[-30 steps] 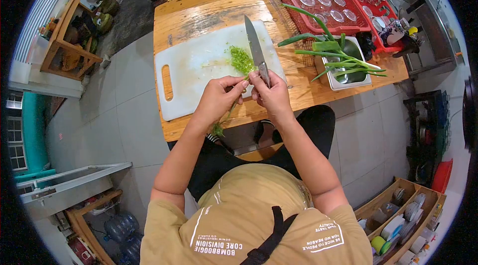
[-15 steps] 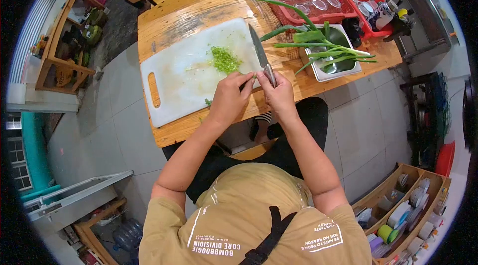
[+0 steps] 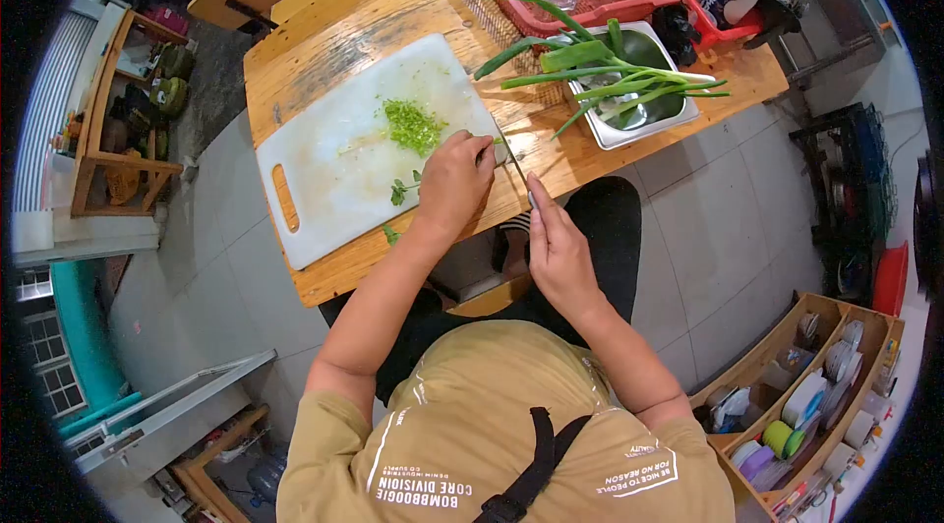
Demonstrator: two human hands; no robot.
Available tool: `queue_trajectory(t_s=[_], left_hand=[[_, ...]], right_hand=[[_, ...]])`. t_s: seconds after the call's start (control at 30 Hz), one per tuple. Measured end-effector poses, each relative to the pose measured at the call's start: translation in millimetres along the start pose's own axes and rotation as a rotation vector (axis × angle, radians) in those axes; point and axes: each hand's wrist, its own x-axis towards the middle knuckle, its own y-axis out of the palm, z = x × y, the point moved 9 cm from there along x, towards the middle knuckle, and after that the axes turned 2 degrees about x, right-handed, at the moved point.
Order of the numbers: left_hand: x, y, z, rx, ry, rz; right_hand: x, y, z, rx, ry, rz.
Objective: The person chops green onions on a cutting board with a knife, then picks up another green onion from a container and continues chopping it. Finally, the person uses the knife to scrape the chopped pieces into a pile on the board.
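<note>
On the white cutting board, my left hand is closed around leafy green stems. Their cut ends poke out past my fingers toward the blade, and leaves show on the other side. My right hand grips a kitchen knife by its handle. The blade is turned nearly edge-on, right by the stem ends at the board's right edge. A pile of finely chopped greens lies on the board just beyond my left hand.
Right of the board, long green onions lie across a metal container. Behind it stand a red crate of upturned glasses and a red basket. A small leaf rests near the front edge of the wooden table.
The knife has swung from lying pointed away to edge-on beside the stems. My right hand has moved down and slightly right, my left hand slightly down. The whole view has shifted.
</note>
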Motion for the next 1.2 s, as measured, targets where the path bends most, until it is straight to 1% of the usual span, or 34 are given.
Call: queue_trajectory(t_s=[0.07,0.13,0.2,0.33,0.47,0.53,0.57,0.73,0.77,0.83,0.93,1.0,1.07,1.13,1.17,1.2], left_hand=[[0,1,-4,0.011,0.000,0.006],[0,2,-4,0.020,-0.004,0.011],[0,2,-5,0.047,0.032,-0.023],[1,5,-6,0.067,0.048,-0.016],[3,6,-9,0.100,0.054,0.027],[3,7,-9,0.118,0.068,0.039],[3,6,-10,0.117,0.082,0.037],[3,8,-11,0.130,0.099,0.050],[4,9,-11,0.141,0.095,0.065],[4,11,-12,0.149,0.097,0.078],[3,8,-9,0.145,0.084,0.055],[5,6,-5,0.066,0.051,0.075],[2,4,0,0.064,0.040,0.058],[-3,-4,0,0.062,0.027,0.050],[-8,-13,0,0.016,0.029,0.015],[-12,-26,0,-0.026,0.030,-0.019]], right_hand=[[-1,1,-1,-0.014,-0.028,-0.023],[-2,6,-6,-0.059,0.009,0.025],[-4,8,-8,-0.066,0.015,0.040],[-6,11,-13,-0.113,0.045,0.072],[-2,7,-7,-0.029,0.013,0.064],[0,7,-7,0.008,0.076,0.106],[0,6,-6,0.008,0.076,0.111],[2,12,-6,-0.085,0.130,0.168],[3,15,-8,-0.086,0.131,0.167],[6,19,-8,-0.116,0.064,0.111],[6,19,-13,-0.153,0.067,0.101],[2,14,-10,-0.190,0.063,0.095],[-3,10,-10,-0.228,0.055,0.090],[-6,5,-10,-0.195,0.033,0.042],[-6,3,-10,-0.190,0.029,0.046],[-4,-3,-9,-0.156,0.075,0.030]])
